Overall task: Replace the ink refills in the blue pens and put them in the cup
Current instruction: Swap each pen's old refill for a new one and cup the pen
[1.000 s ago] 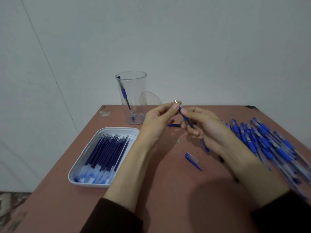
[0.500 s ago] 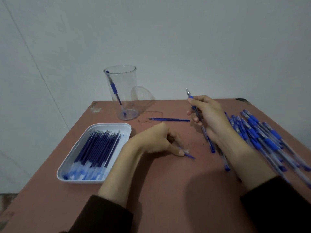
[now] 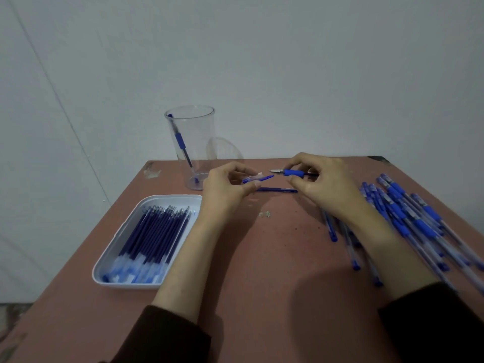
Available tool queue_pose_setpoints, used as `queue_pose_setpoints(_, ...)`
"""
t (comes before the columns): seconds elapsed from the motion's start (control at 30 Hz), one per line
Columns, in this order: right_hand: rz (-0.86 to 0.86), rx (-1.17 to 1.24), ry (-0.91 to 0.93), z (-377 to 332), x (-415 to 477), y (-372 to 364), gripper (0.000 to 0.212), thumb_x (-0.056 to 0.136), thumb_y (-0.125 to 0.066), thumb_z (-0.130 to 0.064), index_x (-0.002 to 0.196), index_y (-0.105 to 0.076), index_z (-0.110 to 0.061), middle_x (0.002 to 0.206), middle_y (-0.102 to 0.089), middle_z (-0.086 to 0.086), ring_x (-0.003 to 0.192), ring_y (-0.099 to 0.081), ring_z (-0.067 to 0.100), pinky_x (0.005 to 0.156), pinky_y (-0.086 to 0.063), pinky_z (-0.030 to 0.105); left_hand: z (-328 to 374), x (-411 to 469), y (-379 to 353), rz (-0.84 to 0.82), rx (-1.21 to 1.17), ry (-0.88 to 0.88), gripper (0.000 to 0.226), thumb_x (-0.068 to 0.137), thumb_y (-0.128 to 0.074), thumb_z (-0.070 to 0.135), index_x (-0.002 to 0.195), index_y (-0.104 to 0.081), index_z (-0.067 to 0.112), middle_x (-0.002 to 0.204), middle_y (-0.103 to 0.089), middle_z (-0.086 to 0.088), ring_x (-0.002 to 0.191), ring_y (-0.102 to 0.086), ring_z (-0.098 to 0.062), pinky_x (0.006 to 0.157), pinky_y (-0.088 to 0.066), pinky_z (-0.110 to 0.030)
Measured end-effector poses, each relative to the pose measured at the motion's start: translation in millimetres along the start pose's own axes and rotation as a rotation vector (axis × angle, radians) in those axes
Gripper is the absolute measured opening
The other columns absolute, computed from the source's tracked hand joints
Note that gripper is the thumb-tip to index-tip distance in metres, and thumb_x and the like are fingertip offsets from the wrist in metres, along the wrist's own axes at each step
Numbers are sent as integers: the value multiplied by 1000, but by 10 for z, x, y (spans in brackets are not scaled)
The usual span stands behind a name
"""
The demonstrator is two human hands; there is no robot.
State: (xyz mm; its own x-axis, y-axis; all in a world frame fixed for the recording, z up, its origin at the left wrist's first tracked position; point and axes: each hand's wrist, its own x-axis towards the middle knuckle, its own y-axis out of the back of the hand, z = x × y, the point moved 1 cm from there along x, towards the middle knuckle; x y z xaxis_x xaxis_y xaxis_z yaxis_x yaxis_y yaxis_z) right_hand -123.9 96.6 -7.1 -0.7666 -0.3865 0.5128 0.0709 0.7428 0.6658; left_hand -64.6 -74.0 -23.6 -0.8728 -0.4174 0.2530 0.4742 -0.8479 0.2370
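Note:
My right hand [image 3: 324,187] grips a blue pen [image 3: 292,172] by its rubber grip, metal tip pointing left. My left hand [image 3: 225,189] pinches a blue pen cap [image 3: 258,178] just left of that tip, with a small gap between them. Both hands hover over the far middle of the brown table [image 3: 262,271]. A loose blue refill [image 3: 277,190] lies on the table under them. The clear cup [image 3: 192,145] stands at the far left with one blue pen leaning inside. A white tray [image 3: 123,231] holds several refills.
A heap of several blue pens [image 3: 408,218] covers the table's right side, partly under my right forearm. The table's far edge meets a pale wall. Small crumbs [image 3: 264,214] lie in the middle.
My left hand picked the cap up off the table and lifted it toward the pen. My right hand turned the pen from upright to level, tip facing left.

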Motion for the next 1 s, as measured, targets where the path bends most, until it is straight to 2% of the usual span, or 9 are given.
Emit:
queue_pose_setpoints(0.13,-41,-91,18,-40,-10,-9,19,80,-66,-18,87,-69,-35,70,-62,-20,77,-61,10,69,-49,29,7,-8,-7,-14,39,-20,18,74,-78,6,79,-69,20,80,-70,-3,76,-64,-15,75,-56,-30)
queue_pose_setpoints(0.23,-57,-81,35,-39,-8,-21,18,80,-67,-18,91,-72,-31,78,-68,-12,78,-62,11,71,-50,30,17,-25,-17,-34,75,-35,16,74,-77,6,83,-71,17,78,-71,-2,75,-65,-15,78,-56,-33)
queue_pose_setpoints(0.33,-104,-60,58,-42,-9,-53,18,81,-67,-18,93,-73,-30,82,-69,-11,78,-60,8,73,-49,29,34,-45,-35,-62,98,-43,13,75,-77,6,84,-73,15,80,-72,-4,76,-66,-17,79,-56,-33)
queue_pose_setpoints(0.53,-147,76,-3,-67,-6,-94,20,87,-62,-14,95,-74,-28,87,-70,-10,82,-62,5,72,-48,17,65,-61,-41,-47,106,-54,14,75,-77,6,88,-74,11,75,-71,0,70,-64,-9,71,-51,-20)
queue_pose_setpoints(0.63,-164,117,-27,-85,-7,-85,18,88,-62,-14,96,-74,-25,87,-70,-8,82,-61,5,67,-43,8,78,-60,-40,-50,104,-68,16,74,-78,7,88,-76,13,78,-73,-1,72,-66,-8,70,-52,-16)
queue_pose_setpoints(0.8,-176,135,-39,-94,-10,-49,17,89,-63,-14,96,-75,-24,81,-67,-18,79,-63,5,65,-45,11,97,-54,-51,-69,99,-65,15,75,-78,8,89,-75,13,77,-73,-3,66,-65,-4,65,-50,-12)
queue_pose_setpoints(0.9,-181,138,-35,-110,-12,-69,17,89,-63,-14,97,-74,-23,79,-64,-22,80,-61,-2,65,-42,3,91,-57,-55,-70,105,-65,15,75,-78,9,89,-75,12,77,-73,-5,67,-65,-8,68,-52,-16)
queue_pose_setpoints(1.0,-179,159,-31,-120,-7,-73,17,89,-63,-14,98,-74,-23,79,-64,-23,80,-61,-5,67,-42,2,97,-52,-42,-62,104,-83,15,75,-78,8,88,-75,13,79,-73,-4,72,-68,-11,70,-53,-17)
